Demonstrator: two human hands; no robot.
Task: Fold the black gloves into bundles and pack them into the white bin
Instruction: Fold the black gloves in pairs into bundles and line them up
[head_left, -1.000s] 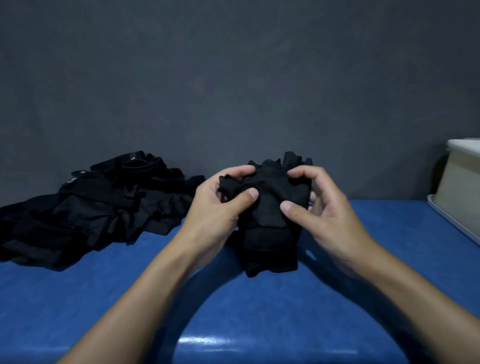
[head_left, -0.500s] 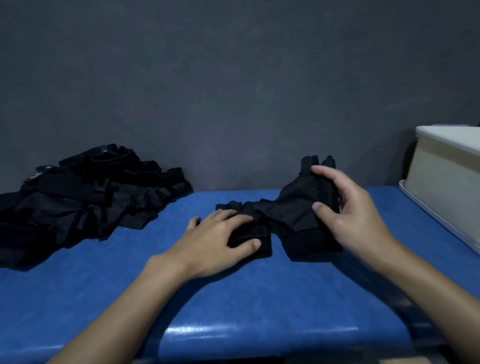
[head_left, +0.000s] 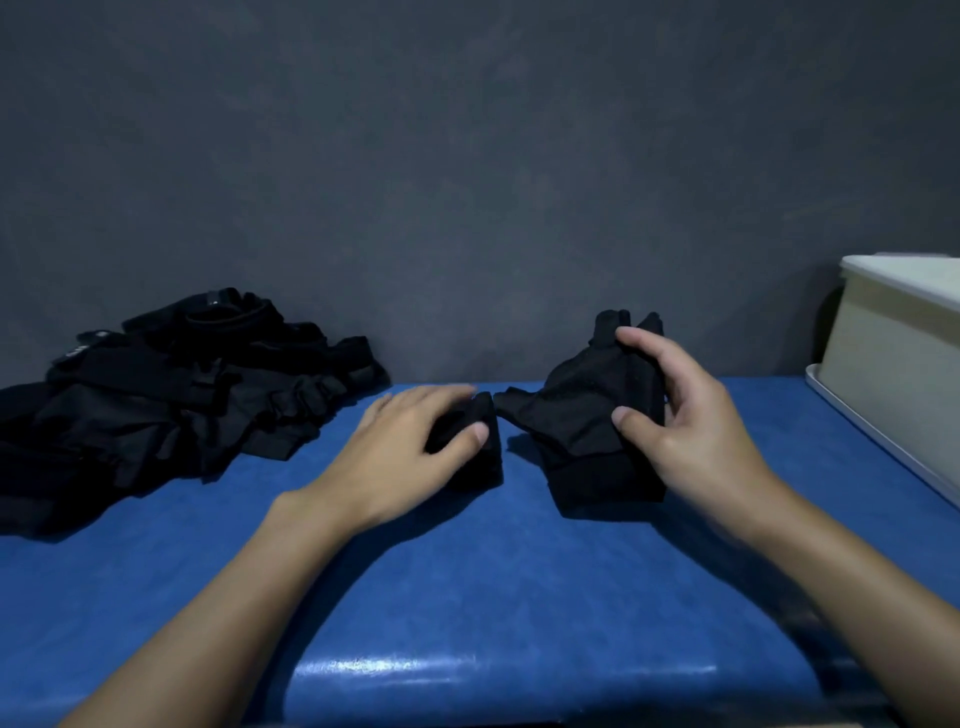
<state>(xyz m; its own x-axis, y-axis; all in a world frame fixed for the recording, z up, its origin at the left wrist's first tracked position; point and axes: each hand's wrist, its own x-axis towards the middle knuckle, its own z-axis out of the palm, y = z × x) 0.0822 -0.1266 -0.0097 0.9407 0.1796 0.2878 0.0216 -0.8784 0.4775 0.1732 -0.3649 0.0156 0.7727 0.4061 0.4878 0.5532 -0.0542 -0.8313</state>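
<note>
Head view of a blue counter (head_left: 519, 597) set against a dark grey wall (head_left: 467, 182). Two bare forearms reach in from the near edge.

Left hand (head_left: 410, 447): it rests low at the middle of the counter on the left glove (head_left: 491, 462), a small black bundle lying on the surface. The grip is closed on the fabric, with the thumb pressed on the near side and the fingers laid over the top. The fingers are blurred, so their exact curl cannot be told.

Right hand (head_left: 691, 421): it holds the right glove (head_left: 576, 410) just right of centre. The thumb and the curled fingers pinch the black fabric between them. The glove's finger ends stand up above the hand, and its cuff end sits down at the counter.

The two gloves lie just beside each other. Their nearest tips come together between the hands – whether they touch cannot be told.

Glove pile (head_left: 171, 405): a loose heap of black gloves lies at the far left of the counter, against the wall and well apart from both hands.

White bin (head_left: 893, 374): it stands at the right edge of the counter, partly cut off by the frame, on a flat white tray (head_left: 883, 439). Its inside is hidden from this angle. The right glove is near the bin but outside it.
</note>
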